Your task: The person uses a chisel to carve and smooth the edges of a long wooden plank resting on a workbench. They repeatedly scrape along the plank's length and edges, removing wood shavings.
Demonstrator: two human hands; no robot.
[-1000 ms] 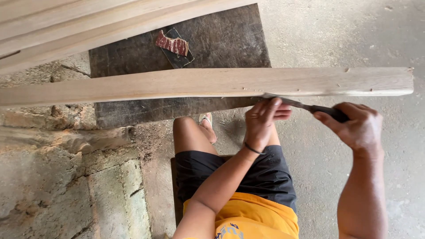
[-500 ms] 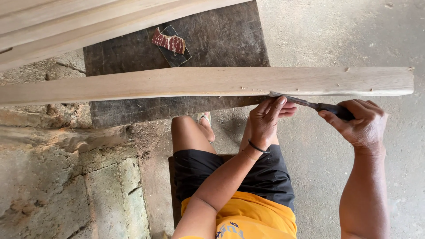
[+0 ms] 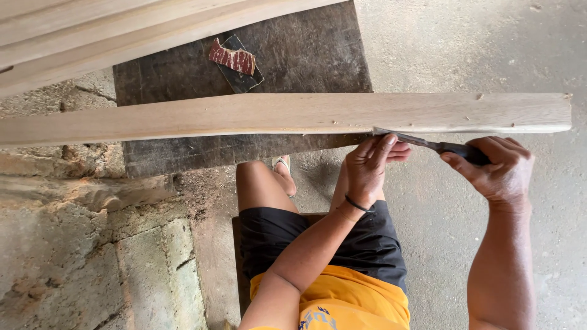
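A long plank (image 3: 287, 116) lies across a dark bench (image 3: 293, 55), its right end jutting well past the bench's right edge. The right hand (image 3: 498, 171) is clenched round the dark handle of a chisel (image 3: 428, 144) — its blade tip meets the plank's near edge. The left hand (image 3: 370, 165) presses fingers together on the blade there. A sandpaper scrap (image 3: 233, 60) lies near the bench's far edge.

Plank (image 3: 287, 116) across bench (image 3: 306, 55), sandpaper (image 3: 233, 60) behind it.
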